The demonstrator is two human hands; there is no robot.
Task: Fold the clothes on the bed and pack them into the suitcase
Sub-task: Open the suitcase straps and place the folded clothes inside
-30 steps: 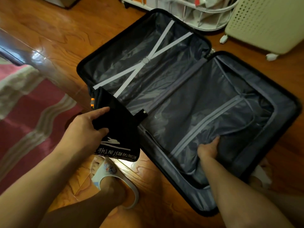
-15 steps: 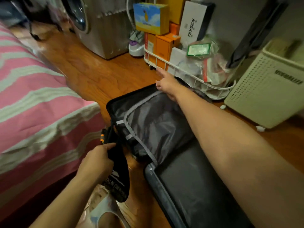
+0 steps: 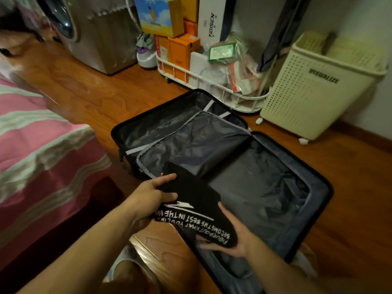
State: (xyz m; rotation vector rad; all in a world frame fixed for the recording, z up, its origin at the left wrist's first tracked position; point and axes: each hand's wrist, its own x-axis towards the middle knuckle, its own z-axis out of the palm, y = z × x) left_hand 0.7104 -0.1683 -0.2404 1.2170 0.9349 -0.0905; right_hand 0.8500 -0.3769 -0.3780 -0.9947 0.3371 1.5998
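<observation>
A folded black garment (image 3: pixel 197 205) with white lettering hangs over the near edge of the open black suitcase (image 3: pixel 318 187). My left hand (image 3: pixel 151 197) grips its left side, thumb on top. My right hand (image 3: pixel 231 240) is under its lower right end, palm up, fingers curled round the edge. The suitcase lies flat on the wooden floor. Its grey zipped divider flap (image 3: pixel 191 143) lies turned over onto the far half, so the near half's dark lining (image 3: pixel 265 187) is bare.
The bed with a pink and white striped cover (image 3: pixel 42 149) stands at the left. Behind the suitcase are a white wire basket of boxes and packets (image 3: pixel 212 81), a cream laundry hamper (image 3: pixel 318 88) and a washing machine (image 3: pixel 93 32). My slippered foot (image 3: pixel 129 270) is below.
My right hand has left the flipped divider flap and come back under the garment. The garment has moved from beside the suitcase to above its near edge. The view tilted down slightly.
</observation>
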